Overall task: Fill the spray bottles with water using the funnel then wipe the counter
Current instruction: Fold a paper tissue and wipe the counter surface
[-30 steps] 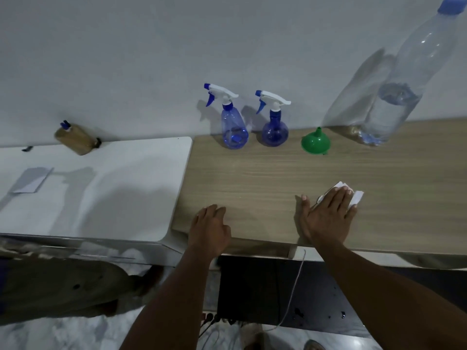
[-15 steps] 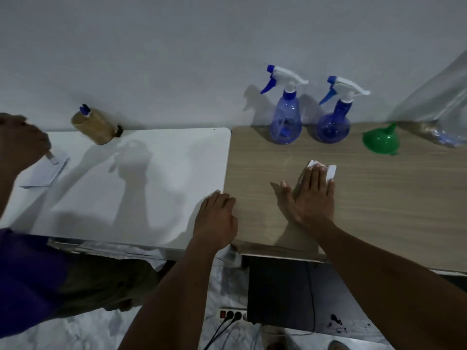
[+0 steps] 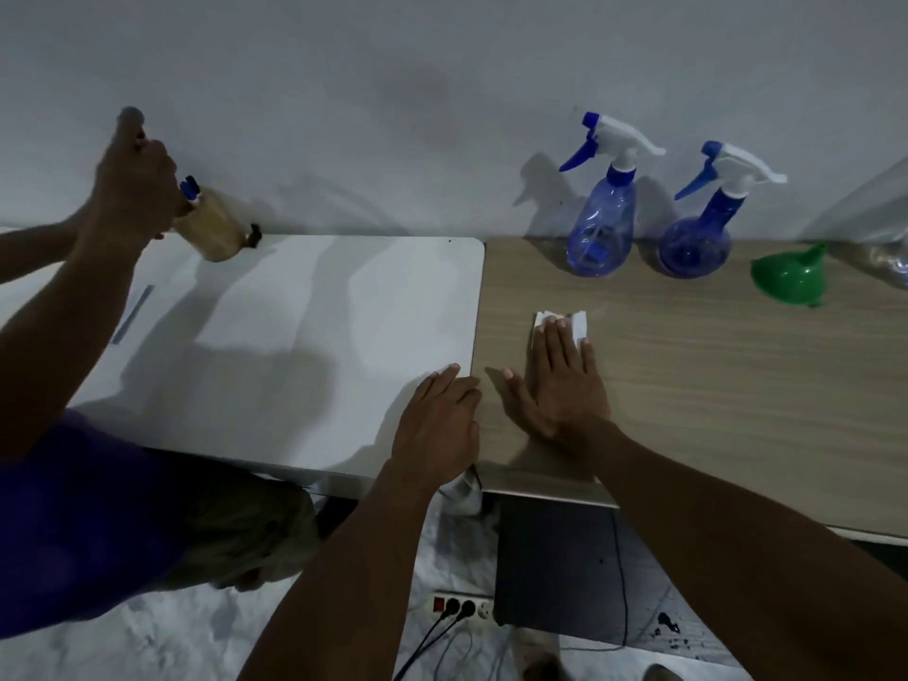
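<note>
My right hand (image 3: pixel 557 385) lies flat on the wooden counter (image 3: pixel 712 385), its straight fingers pressing a white wipe (image 3: pixel 577 322) near the counter's left end. My left hand (image 3: pixel 439 427) rests open on the front right corner of the white table (image 3: pixel 304 346), holding nothing. Two blue spray bottles stand at the wall: a paler one (image 3: pixel 600 223) and a darker round one (image 3: pixel 695 238) to its right. The green funnel (image 3: pixel 791 280) lies on its side to the right of them. The large water bottle (image 3: pixel 889 260) shows only at the right edge.
Another person's hand (image 3: pixel 132 184) reaches over a brown bottle with a blue cap (image 3: pixel 213 231) at the back left of the white table. A paper strip (image 3: pixel 132 314) lies there. A power strip (image 3: pixel 459 607) and dark box (image 3: pixel 555 572) sit on the floor below.
My right hand slid the wipe leftward along the counter toward its left end. My view swung left. The other person's hand moved from the paper up to the brown bottle.
</note>
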Demonstrator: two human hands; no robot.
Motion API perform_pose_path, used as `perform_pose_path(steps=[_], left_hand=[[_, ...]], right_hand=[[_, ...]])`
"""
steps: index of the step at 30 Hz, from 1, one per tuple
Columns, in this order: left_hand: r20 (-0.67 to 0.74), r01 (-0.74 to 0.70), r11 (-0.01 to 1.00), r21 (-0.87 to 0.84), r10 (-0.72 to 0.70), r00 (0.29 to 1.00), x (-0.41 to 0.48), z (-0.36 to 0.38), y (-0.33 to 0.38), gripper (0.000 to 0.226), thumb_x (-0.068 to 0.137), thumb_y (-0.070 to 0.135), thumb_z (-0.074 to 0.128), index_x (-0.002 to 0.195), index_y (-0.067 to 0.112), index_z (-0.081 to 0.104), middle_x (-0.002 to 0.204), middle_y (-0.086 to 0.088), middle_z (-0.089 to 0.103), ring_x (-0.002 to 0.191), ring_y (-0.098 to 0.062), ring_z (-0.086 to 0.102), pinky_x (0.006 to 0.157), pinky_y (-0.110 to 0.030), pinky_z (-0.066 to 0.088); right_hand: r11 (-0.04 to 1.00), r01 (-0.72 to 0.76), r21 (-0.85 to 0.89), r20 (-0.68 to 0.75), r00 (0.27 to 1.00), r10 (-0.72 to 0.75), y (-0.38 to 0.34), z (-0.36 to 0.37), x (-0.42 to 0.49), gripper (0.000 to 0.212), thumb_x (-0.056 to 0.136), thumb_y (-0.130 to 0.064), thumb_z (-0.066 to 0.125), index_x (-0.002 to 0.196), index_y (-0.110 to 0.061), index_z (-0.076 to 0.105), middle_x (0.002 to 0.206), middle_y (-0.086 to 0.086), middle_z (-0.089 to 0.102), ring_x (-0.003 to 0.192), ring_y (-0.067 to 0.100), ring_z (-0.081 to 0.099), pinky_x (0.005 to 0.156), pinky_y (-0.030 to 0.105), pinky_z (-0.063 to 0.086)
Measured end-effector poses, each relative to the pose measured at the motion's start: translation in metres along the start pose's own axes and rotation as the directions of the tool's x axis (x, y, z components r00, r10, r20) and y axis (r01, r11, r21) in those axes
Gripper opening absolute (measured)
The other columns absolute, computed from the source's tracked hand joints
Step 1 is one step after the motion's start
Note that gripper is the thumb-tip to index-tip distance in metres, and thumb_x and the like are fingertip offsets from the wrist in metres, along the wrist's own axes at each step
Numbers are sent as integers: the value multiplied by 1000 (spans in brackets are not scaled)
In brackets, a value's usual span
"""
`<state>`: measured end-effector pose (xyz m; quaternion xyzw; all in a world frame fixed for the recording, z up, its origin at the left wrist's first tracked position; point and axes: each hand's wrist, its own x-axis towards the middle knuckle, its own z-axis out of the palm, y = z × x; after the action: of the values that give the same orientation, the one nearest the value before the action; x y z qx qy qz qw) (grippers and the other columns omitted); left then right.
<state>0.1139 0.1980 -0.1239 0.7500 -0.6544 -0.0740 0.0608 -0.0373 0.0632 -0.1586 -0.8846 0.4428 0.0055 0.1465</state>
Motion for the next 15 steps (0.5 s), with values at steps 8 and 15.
perform_pose_path(steps=[8, 15], left_hand=[[-8, -30, 1000, 3, 30, 1000, -17, 5, 1, 51, 80, 22, 40, 118, 7, 71, 130, -6, 66, 131, -31, 54, 113, -42, 37], [15, 1, 999, -44, -1, 1000, -18, 2, 9, 55, 86, 16, 54, 140, 8, 54, 150, -5, 49, 148, -27, 31, 122, -39, 20]], right_hand=[[971, 219, 94, -60, 975, -214, 13, -8, -1, 65, 102, -47, 8, 159, -14, 2, 166, 4, -1, 153, 14, -9, 124, 42, -4], [935, 350, -65, 42, 937, -347, -8, 4, -17, 69, 101, -49, 5, 158, -12, 2, 166, 6, -4, 153, 19, -9, 124, 48, 0]])
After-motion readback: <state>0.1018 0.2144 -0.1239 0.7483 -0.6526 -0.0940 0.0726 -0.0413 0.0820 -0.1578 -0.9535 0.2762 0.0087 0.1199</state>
